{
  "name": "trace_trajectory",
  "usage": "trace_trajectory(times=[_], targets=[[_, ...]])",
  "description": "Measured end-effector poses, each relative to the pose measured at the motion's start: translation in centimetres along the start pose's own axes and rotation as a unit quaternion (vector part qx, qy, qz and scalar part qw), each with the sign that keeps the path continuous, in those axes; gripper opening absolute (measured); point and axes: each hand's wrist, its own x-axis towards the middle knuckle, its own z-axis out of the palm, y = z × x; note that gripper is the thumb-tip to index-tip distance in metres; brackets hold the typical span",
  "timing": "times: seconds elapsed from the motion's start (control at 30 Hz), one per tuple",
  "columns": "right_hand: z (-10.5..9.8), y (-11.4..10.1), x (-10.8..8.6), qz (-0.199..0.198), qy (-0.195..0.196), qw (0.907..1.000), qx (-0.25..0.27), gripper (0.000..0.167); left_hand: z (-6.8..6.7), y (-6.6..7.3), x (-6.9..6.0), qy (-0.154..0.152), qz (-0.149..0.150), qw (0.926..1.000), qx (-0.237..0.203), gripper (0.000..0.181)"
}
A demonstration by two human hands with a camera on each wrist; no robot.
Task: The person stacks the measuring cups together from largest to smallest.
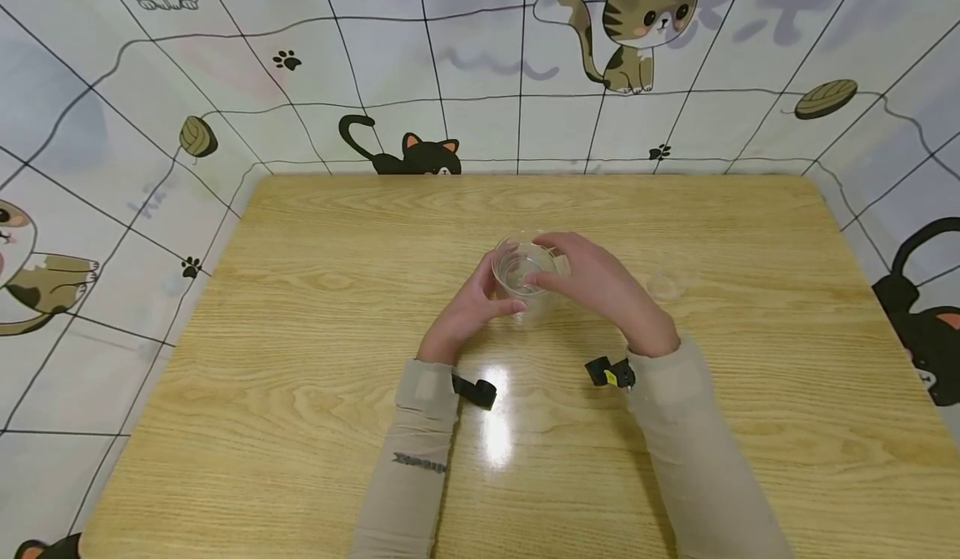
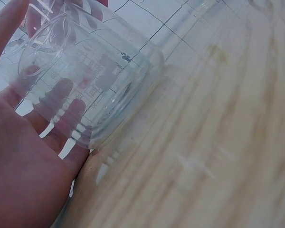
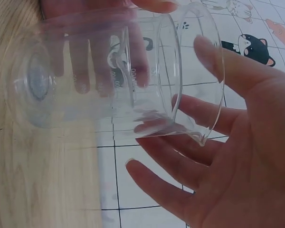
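Two clear glass beakers stand nested at the middle of the table. The outer beaker point(image 2: 118, 85) is upright, with printed marks on its wall. My left hand point(image 1: 474, 301) holds it, fingers round the far side and thumb at the near side. A smaller beaker with a pouring lip point(image 3: 187, 71) sits partly inside, its rim above the outer one. My right hand point(image 1: 592, 280) grips that rim from the right, thumb across the mouth and fingers along the far edge. Glare and overlapping glass blur where the inner base lies.
A faint, clear round thing point(image 1: 663, 286) lies on the wooden table point(image 1: 315, 309) right of the beakers; its kind is hard to tell. Cat-patterned panels point(image 1: 480, 59) surround the table's back and sides. Dark wrist cameras hang inside both sleeves.
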Motion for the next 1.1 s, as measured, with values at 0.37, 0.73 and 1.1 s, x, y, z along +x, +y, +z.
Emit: trace_trajectory(times=[0.37,0.73,1.1], targets=[[1.0,1.3,-0.5,-0.017,0.017,0.9960,0.085,0.074,0.2,-0.1,-0.1,0.011,-0.011,0.9998,0.007,0.085],[1.5,1.9,-0.7,-0.035,0.029,0.9902,0.132,0.087,0.2,-0.1,-0.2,0.013,-0.014,0.9998,0.011,0.086],[1.8,2.1,-0.8,-0.013,0.047,0.9857,0.162,0.087,-0.1,-0.1,-0.1,0.009,-0.014,0.9998,0.010,0.085]])
